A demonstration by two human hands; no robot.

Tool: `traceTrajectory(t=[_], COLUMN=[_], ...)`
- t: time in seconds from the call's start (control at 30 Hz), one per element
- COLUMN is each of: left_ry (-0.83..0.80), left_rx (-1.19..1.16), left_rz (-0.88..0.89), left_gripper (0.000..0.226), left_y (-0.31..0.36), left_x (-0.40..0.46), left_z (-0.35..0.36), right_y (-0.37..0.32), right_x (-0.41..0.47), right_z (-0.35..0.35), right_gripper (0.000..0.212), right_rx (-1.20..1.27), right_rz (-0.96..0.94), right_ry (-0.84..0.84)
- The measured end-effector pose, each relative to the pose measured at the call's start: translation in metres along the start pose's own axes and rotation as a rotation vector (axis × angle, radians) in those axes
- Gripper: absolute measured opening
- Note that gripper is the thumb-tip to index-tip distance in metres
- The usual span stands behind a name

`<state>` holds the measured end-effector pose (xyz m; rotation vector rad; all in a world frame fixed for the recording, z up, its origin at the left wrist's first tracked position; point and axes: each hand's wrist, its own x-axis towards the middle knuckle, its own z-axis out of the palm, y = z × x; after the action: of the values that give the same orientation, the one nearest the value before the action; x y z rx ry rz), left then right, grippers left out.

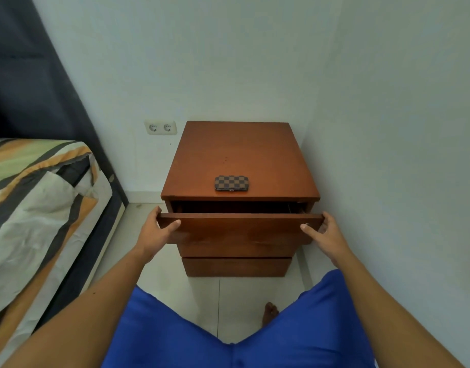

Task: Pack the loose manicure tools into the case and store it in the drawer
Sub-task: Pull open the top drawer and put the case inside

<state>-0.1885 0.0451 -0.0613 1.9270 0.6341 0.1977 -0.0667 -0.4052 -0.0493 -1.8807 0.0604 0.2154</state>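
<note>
- Brown wood is what we see first: a nightstand [239, 155] set in the corner of the room, its top drawer [239, 227] slid partway out toward us
- We grip that drawer front at both ends
- Our left hand [157, 229] wraps the end at 9 o'clock, thumb pressed on the face, the other fingers hidden behind the panel's end
- Our right hand [325, 231] holds the end at 3 o'clock, thumb on the face and fingers curled round the edge
- The checkered case [231, 183] lies closed and flat on the nightstand top, near its front edge, at 12 o'clock from the drawer and apart from both hands
- We cannot tell what is inside the drawer; the opening is dark
- A bed [37, 208] with striped bedding lies at 9 o'clock
- A double wall socket [161, 127] sits at 10 o'clock from the nightstand
</note>
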Motion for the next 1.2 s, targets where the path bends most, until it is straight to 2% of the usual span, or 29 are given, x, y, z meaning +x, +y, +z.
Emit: traceTrajectory(t=[0.3,0.6,0.8,0.93,1.1,1.2], left_ry=[0.172,0.145,0.137,0.096,-0.073,-0.164], left_rx=[0.120,0.196,0.273,0.376,0.531,0.609], left_rz=[0.072,0.112,0.194,0.285,0.393,0.429], left_gripper=[0.066,0.065,0.074,0.085,0.099,0.107], left_y=[-0.009,-0.005,0.029,0.058,0.083,0.085], left_x=[-0.046,-0.049,-0.023,0.005,0.043,0.065], left_z=[0.000,-0.007,-0.009,-0.003,0.011,0.016], right_y=[0.018,0.011,-0.032,-0.068,-0.107,-0.122], right_x=[-0.043,-0.048,-0.025,0.003,0.045,0.070], right_z=[-0.011,-0.015,0.005,0.035,0.085,0.111], right_gripper=[0.095,0.090,0.089,0.091,0.094,0.097], right_rx=[-0.060,-0.165,-0.308,-0.428,-0.544,-0.613], right_rz=[-0.016,-0.009,-0.167,-0.303,-0.422,-0.430], right_ry=[0.037,0.074,0.068,-0.012,-0.155,-0.215])
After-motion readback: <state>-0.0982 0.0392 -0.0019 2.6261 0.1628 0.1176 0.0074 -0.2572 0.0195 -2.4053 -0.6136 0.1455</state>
